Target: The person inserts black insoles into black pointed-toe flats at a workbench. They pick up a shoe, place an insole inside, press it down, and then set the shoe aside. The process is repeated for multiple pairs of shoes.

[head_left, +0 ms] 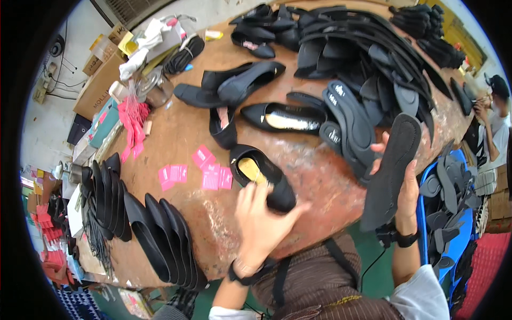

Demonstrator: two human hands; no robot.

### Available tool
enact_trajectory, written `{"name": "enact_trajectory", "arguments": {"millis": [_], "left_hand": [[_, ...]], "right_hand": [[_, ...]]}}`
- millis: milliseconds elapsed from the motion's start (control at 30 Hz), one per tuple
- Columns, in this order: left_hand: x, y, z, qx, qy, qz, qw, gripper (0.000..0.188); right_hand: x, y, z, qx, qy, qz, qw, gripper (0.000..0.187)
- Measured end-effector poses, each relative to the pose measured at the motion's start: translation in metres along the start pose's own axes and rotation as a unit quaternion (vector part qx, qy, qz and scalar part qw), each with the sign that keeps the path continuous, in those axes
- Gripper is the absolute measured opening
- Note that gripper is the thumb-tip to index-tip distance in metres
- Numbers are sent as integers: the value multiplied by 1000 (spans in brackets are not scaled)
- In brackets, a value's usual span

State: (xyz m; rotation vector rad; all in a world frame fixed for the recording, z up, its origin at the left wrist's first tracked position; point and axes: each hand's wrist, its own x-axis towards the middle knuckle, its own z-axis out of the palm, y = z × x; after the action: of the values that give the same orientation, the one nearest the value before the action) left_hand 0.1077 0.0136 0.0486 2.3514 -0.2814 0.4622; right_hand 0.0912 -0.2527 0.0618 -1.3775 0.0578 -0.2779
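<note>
A black pump (269, 176) with a yellowish inside lies near the middle of the table's front part. My left hand (264, 216) reaches over its near side, fingertips at the opening and thumb stretched away past the toe. The fingers look spread rather than wrapped round the shoe. At the right, my right hand (406, 194) holds up a long black insole (392, 170), with the thumb on one side and fingertips showing at the other. Just left of that hand, dark grey insoles with white print (349, 120) lie in a pile.
Black shoes (250, 85) and a big heap of black shoe parts (362, 48) fill the far side. Pink cards (210, 170) lie left of centre. Nested black shoe uppers (162, 240) stand front left. A blue bin of insoles (448, 202) is at right; another person (496, 117) sits beyond.
</note>
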Motion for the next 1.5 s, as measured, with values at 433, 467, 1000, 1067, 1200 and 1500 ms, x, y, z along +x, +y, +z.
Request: {"name": "enact_trajectory", "arguments": {"millis": [433, 467, 1000, 1067, 1200, 1500], "left_hand": [[-169, -92, -86, 49, -114, -141, 982, 73], [-169, -92, -78, 61, -71, -137, 986, 85], [-199, -120, -46, -91, 93, -141, 981, 124], [-193, -116, -50, -133, 85, -176, 972, 103], [-188, -121, -58, -100, 58, -142, 983, 62], [-185, -106, -50, -145, 95, -230, 958, 32]], "right_hand": [[-43, 84, 139, -389, -494, -282, 725, 42], [-43, 93, 151, -375, -510, -283, 720, 39], [-76, 143, 224, -288, -627, -242, 682, 37], [-74, 153, 223, -220, -633, -332, 663, 39], [-72, 164, 231, -143, -719, -245, 634, 38], [-63, 128, 196, -410, -606, -272, 626, 34]]}}
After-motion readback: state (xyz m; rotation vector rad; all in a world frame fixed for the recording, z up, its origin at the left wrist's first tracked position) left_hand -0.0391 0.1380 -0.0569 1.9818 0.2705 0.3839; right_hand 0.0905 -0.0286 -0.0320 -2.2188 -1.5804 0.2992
